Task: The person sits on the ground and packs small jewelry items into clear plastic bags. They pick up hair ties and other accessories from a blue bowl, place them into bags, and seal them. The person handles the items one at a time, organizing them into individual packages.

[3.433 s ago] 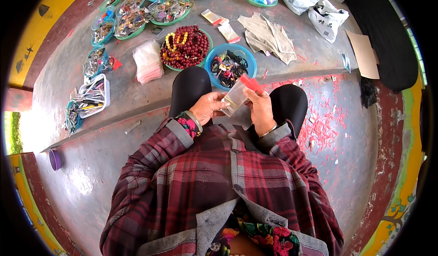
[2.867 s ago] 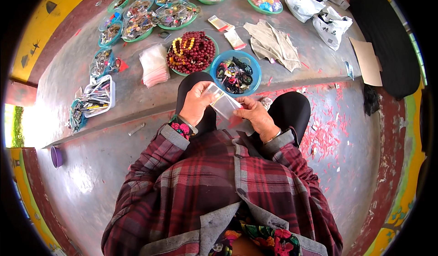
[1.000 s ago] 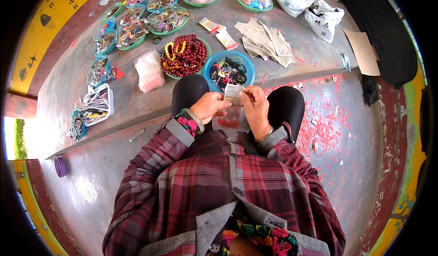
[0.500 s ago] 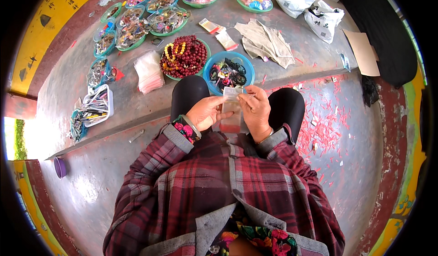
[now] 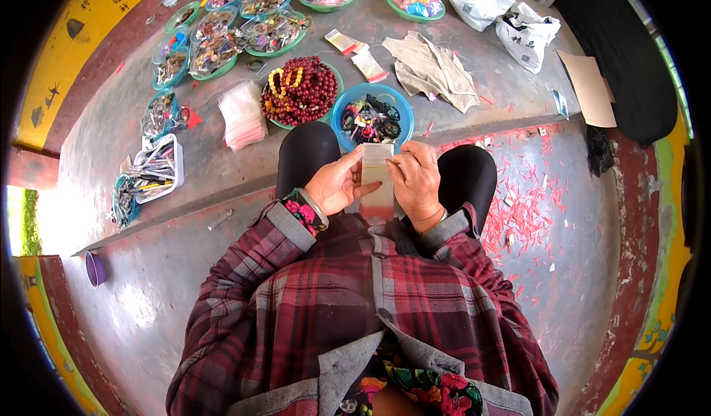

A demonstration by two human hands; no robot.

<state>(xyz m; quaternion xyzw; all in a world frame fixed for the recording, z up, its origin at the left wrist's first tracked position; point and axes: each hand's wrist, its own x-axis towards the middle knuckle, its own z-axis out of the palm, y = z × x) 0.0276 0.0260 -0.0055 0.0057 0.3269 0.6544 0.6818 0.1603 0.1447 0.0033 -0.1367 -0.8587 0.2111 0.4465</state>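
Note:
A small clear plastic bag (image 5: 378, 171) with a red lower end is held upright above my lap. My left hand (image 5: 331, 184) grips its left edge, thumb near the top and fingers against the side. On the other edge, my right hand (image 5: 418, 182) pinches it between thumb and fingers. Whether anything is inside the bag I cannot make out. Just beyond my hands is a blue bowl (image 5: 406, 116) of dark cords and colourful small pieces. A stack of similar clear bags (image 5: 241, 116) lies to the left, beside a green tray heaped with dark red bead strings (image 5: 318, 90).
Several bowls of packaged trinkets (image 5: 215, 53) fill the back left of the raised ledge. A white basket of pens (image 5: 176, 165) stands nearer. Farther right lie a beige cloth (image 5: 433, 68) and white plastic bags (image 5: 526, 34). Red scraps (image 5: 518, 201) litter the floor at right.
The bag's top part, folded or tilted half a second ago, now lies straight in line with the rest. Both hands keep their hold and have barely moved.

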